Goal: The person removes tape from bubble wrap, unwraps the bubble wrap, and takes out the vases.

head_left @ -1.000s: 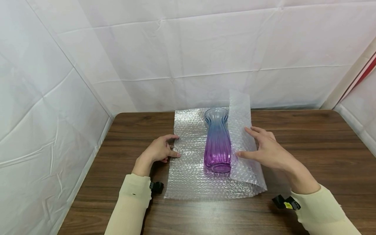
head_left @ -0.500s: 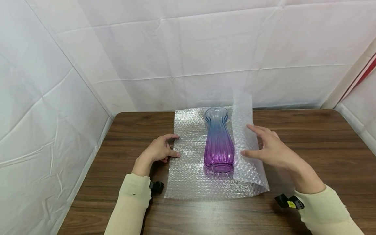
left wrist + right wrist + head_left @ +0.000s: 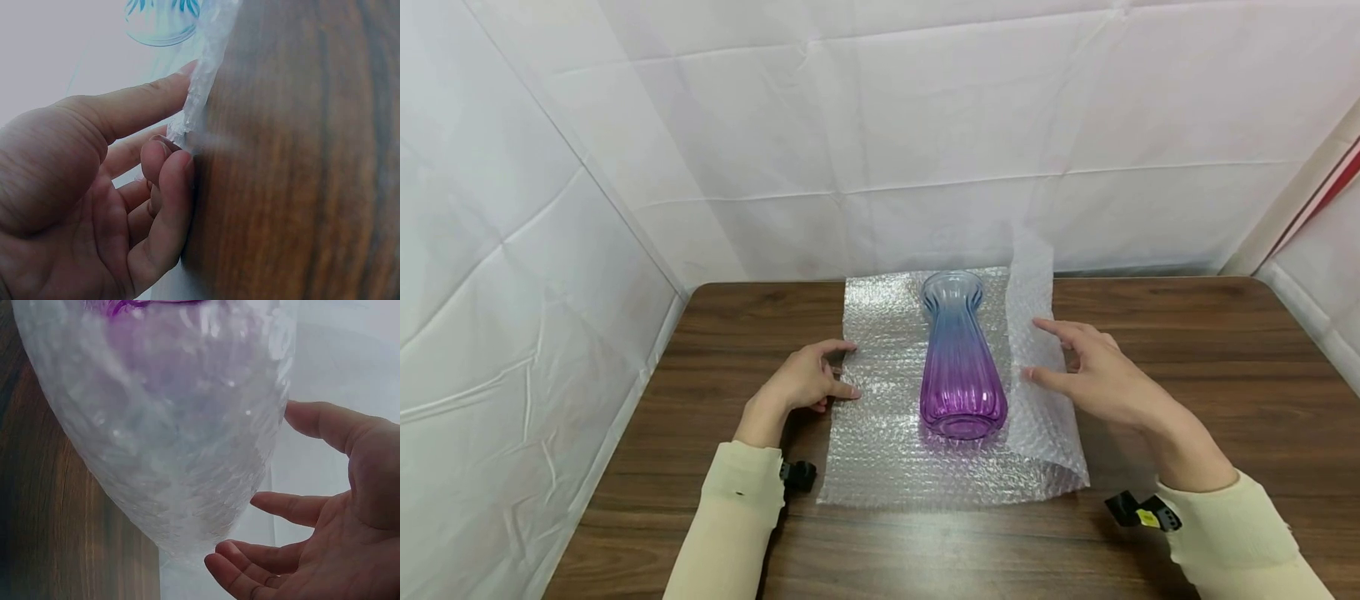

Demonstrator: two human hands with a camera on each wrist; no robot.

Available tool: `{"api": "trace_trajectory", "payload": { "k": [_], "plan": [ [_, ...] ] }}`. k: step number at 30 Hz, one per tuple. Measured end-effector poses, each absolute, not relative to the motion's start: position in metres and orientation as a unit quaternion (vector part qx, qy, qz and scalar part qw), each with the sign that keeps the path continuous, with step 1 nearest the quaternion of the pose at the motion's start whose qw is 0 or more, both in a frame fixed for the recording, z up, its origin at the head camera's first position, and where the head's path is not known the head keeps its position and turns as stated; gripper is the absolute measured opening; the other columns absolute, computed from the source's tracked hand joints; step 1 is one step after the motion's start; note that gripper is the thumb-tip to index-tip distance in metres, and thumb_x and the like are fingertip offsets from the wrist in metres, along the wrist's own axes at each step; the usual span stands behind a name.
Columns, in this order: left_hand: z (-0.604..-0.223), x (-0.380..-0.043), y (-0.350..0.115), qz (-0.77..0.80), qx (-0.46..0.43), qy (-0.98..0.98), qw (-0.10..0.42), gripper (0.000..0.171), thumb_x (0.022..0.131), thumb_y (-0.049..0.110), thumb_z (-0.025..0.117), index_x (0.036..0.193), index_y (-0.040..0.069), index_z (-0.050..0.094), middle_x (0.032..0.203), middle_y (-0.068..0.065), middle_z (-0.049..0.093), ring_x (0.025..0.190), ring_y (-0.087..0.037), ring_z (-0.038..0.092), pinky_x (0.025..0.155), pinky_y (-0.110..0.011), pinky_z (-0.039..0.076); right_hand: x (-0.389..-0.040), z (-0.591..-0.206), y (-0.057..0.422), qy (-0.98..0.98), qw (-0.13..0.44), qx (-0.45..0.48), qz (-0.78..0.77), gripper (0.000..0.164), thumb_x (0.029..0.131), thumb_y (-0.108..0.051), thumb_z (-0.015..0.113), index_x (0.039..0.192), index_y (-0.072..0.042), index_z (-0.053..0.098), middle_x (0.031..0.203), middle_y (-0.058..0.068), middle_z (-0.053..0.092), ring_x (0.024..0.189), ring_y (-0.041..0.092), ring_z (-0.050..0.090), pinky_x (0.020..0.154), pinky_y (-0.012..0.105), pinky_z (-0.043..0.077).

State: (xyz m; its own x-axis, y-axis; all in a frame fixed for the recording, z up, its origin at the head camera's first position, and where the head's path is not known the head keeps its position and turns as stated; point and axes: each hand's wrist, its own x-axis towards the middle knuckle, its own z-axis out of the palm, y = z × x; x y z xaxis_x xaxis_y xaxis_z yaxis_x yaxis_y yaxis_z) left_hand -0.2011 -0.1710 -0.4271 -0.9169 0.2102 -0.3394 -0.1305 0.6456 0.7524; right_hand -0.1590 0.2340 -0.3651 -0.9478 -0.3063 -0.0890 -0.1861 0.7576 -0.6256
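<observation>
A ribbed glass vase [image 3: 958,367], fading from blue at the mouth to purple at the base, lies on a sheet of bubble wrap [image 3: 887,458]. At the wrap's left edge, my left hand [image 3: 801,379] presses with thumb and index finger spread apart; its other fingers are curled beside the edge in the left wrist view. On the right, the wrap curls up into a flap [image 3: 1033,333] beside the vase. My right hand [image 3: 1097,367], fingers extended and spread, touches the outer side of this flap [image 3: 181,444] with its fingertips.
Under the wrap is a dark wood-grain table [image 3: 647,483]. White sheeting [image 3: 925,108] hangs behind and at the sides, close to the table's far edge. A small black camera sits at each wrist.
My right hand has shifted slightly right, and the flap has leaned back the same way. More of the vase's right side is uncovered. The left hand has stayed in place.
</observation>
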Motion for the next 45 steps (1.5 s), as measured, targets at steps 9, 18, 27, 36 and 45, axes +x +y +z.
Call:
{"api": "trace_trajectory", "payload": {
  "k": [9, 18, 27, 36, 45],
  "plan": [
    [-0.428, -0.202, -0.171, 0.418, 0.024, 0.885, 0.204, 0.077, 0.082, 0.021, 0.090, 0.149, 0.028, 0.054, 0.066, -0.003, 0.052, 0.049, -0.015, 0.048, 0.052, -0.032, 0.054, -0.161, -0.365, 0.234, 0.931, 0.094, -0.117, -0.332, 0.080, 0.100, -0.050, 0.066, 0.160, -0.008, 0.036, 0.137, 0.025, 0.046, 0.128, 0.042, 0.040, 0.092, 0.054, 0.045],
    [-0.427, -0.202, -0.172, 0.418, 0.024, 0.885, 0.203, 0.077, 0.082, 0.021, 0.090, 0.149, 0.028, 0.054, 0.066, -0.003, 0.052, 0.048, -0.015, 0.048, 0.053, -0.032, 0.055, -0.164, -0.365, 0.237, 0.930, 0.100, -0.099, -0.340, 0.084, 0.099, -0.054, 0.066, 0.159, -0.005, 0.034, 0.152, 0.031, 0.036, 0.137, 0.048, 0.040, 0.099, 0.064, 0.047],
    [-0.428, -0.203, -0.172, 0.421, 0.023, 0.885, 0.200, 0.077, 0.081, 0.021, 0.091, 0.149, 0.028, 0.055, 0.067, -0.003, 0.051, 0.049, -0.015, 0.048, 0.053, -0.033, 0.056, -0.167, -0.364, 0.241, 0.921, 0.090, -0.115, -0.361, 0.089, 0.099, -0.046, 0.068, 0.165, -0.010, 0.022, 0.150, 0.031, 0.042, 0.134, 0.046, 0.047, 0.102, 0.065, 0.047],
    [-0.426, -0.201, -0.171, 0.414, 0.019, 0.888, 0.200, 0.077, 0.082, 0.021, 0.090, 0.149, 0.029, 0.054, 0.065, -0.002, 0.050, 0.049, -0.015, 0.047, 0.052, -0.031, 0.053, -0.167, -0.364, 0.243, 0.929, 0.074, -0.141, -0.334, 0.073, 0.102, -0.043, 0.066, 0.164, -0.025, 0.032, 0.146, 0.027, 0.038, 0.122, 0.038, 0.045, 0.088, 0.049, 0.046],
    [-0.428, -0.201, -0.171, 0.421, 0.017, 0.885, 0.199, 0.077, 0.081, 0.021, 0.091, 0.149, 0.030, 0.055, 0.066, -0.003, 0.052, 0.050, -0.015, 0.047, 0.054, -0.033, 0.056, -0.167, -0.364, 0.246, 0.931, 0.073, -0.139, -0.330, 0.073, 0.102, -0.042, 0.065, 0.164, -0.023, 0.032, 0.148, 0.028, 0.037, 0.122, 0.039, 0.046, 0.091, 0.053, 0.047]
  ]
}}
